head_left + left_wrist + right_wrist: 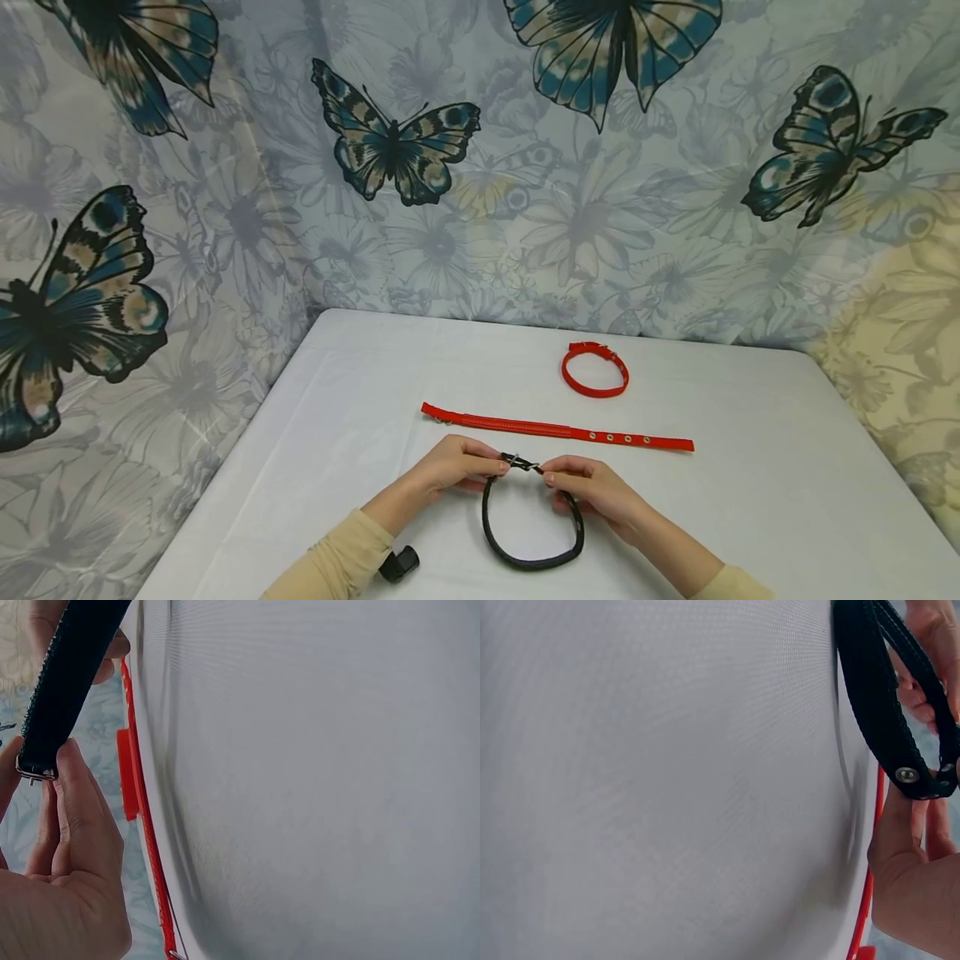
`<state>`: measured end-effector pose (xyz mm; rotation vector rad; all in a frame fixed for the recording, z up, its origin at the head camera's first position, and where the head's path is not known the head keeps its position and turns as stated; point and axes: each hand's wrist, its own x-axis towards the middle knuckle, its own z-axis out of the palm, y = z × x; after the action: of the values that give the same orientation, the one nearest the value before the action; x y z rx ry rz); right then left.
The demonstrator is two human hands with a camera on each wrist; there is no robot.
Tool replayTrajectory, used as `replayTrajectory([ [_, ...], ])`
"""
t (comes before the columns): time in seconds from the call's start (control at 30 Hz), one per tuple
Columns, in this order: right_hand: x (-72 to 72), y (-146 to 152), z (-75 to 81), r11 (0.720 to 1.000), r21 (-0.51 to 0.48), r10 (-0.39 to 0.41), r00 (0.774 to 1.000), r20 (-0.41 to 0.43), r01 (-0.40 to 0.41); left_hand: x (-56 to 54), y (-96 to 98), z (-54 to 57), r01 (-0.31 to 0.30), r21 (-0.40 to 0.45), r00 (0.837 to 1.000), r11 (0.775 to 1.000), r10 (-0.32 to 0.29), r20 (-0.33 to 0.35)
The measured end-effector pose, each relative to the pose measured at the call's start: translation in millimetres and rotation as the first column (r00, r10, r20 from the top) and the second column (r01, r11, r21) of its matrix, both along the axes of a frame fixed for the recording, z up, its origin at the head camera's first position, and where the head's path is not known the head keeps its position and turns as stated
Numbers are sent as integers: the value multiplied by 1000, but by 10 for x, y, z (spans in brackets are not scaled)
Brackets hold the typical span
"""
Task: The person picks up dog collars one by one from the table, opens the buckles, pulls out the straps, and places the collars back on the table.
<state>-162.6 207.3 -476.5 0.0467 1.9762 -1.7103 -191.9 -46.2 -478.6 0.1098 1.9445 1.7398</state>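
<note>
A black collar [531, 565], bent into a loop, is held up between both hands near the front of the table. My left hand [459, 463] pinches its upper left end, where a metal buckle [35, 772] sits between thumb and fingers in the left wrist view. On the other side, my right hand [594, 490] pinches the strap just right of the metal fittings. A metal eyelet [907, 775] shows on the strap above the right fingers in the right wrist view. The collar's lower curve hangs toward the table's front.
Beyond the hands a red collar [525, 426] lies stretched out flat, with several eyelets toward its right end. Farther back, a second red collar [596, 393] forms a ring. A white cloth covers the table [360, 367]; butterfly-patterned fabric [525, 250] hangs behind it.
</note>
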Motion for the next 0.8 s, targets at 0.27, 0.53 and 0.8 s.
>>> replayTrajectory([
  [0.27,9,5,5,1000,1,-16,1000,12,16,10,0,10,7,0,1000,1000,-7,-7],
  [0.53,-27,-76,17,1000,8,-27,1000,12,27,44,55,47,24,10,1000,1000,-24,-1],
  [0.8,-36,-85,3,1000,5,-24,1000,-4,24,45,60,36,19,9,1000,1000,-19,-1],
])
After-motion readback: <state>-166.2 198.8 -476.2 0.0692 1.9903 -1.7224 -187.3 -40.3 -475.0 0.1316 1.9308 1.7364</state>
